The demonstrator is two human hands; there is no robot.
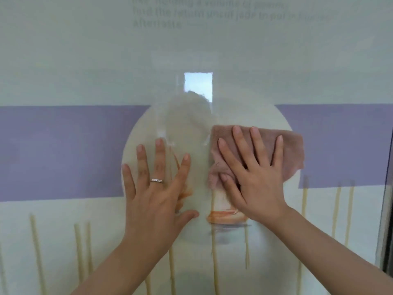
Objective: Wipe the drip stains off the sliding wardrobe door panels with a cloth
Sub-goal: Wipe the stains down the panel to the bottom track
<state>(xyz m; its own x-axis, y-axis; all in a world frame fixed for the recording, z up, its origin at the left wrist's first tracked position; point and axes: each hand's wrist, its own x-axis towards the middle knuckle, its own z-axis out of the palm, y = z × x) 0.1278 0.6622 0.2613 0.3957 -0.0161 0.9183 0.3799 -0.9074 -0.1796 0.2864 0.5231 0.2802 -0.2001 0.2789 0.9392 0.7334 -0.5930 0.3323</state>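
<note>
1. The sliding wardrobe door panel (63,60) fills the view: a glossy printed face with a purple band (63,152) across the middle, a pale circle, faint lettering at the top, and a bright reflection (198,86) near the centre. Its dark frame edge (386,209) runs down the far right.

2. Yellowish vertical streaks (37,252) run down the lower part of the panel. Whether they are drips or print cannot be told. Judged by what shows, most of the wiping is still to do.

3. The pink cloth (293,150) lies flat on the panel, right of centre, over the circle and the band's edge.

4. The right hand (255,179) presses the cloth with fingers straight and spread, not gripping it.

5. The left hand (155,188), wearing a ring (157,180), rests bare on the panel, fingers straight and apart, just beside the cloth.

6. Risks, as I judge them: the unpinched cloth may bunch or slip out under a fast stroke; the bare left palm may leave smears on the gloss; leaning with both hands could roll the sliding door sideways; a loaded cloth may spread the orange smudge (225,216) below it.
</note>
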